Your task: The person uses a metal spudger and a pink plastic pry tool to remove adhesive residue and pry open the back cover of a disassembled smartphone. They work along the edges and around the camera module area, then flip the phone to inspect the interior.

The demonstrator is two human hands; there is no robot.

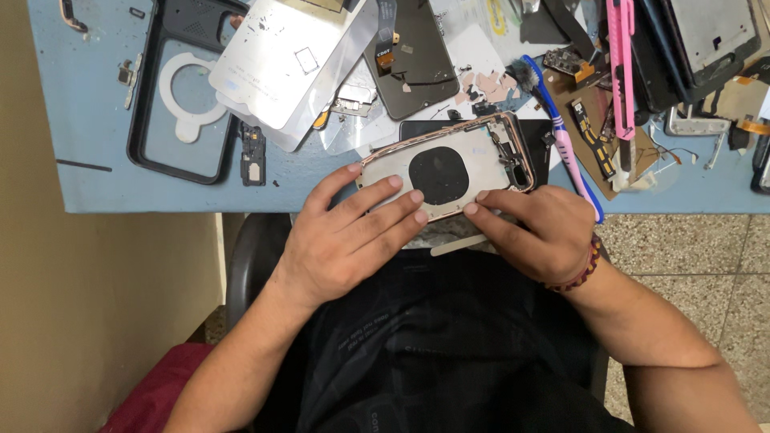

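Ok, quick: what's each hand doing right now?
Left hand: fingers spread flat on the opened phone housing, steadying it, not gripping.
Right hand: fingertips on the housing's near edge; a pale flat strip shows beneath it, hold unclear.

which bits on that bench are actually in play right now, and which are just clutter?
In play:
- opened phone housing, copper-coloured frame, dark round pad inside
- left hand, fingers laid on the housing
- right hand, fingertips at its near edge
- pale flat strip beneath the hands

Lying about:
- toothbrush
- pink utility knife
- black phone case
- dark screen panel
- white sheets
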